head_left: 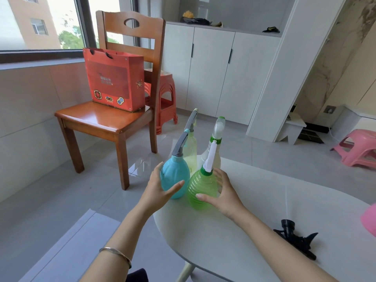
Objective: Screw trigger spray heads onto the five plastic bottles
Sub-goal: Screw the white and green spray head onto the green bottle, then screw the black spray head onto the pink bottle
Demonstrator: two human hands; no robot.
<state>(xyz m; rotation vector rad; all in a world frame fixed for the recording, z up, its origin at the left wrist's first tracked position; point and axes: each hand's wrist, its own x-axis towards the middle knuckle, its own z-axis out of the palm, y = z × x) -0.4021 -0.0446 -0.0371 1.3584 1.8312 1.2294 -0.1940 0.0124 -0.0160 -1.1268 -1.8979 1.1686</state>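
Several bottles stand at the far left end of the white table (254, 220). My left hand (157, 190) wraps around the side of the blue bottle (173, 178), which carries a grey spray head. My right hand (221, 193) cups the ribbed green bottle (201, 190), which has a white and green spray head. Behind them stand a pale yellow bottle (191, 153) with a grey head and a white bottle (209, 157) with a green-capped head. A black trigger spray head (295, 239) lies loose on the table at the right. A pink object (369, 218) shows at the right edge.
A wooden chair (105, 119) with a red paper bag (115, 78) stands to the left beyond the table. A red stool (162, 102) sits behind it, a pink stool (358, 149) at the far right. White cabinets line the back wall.
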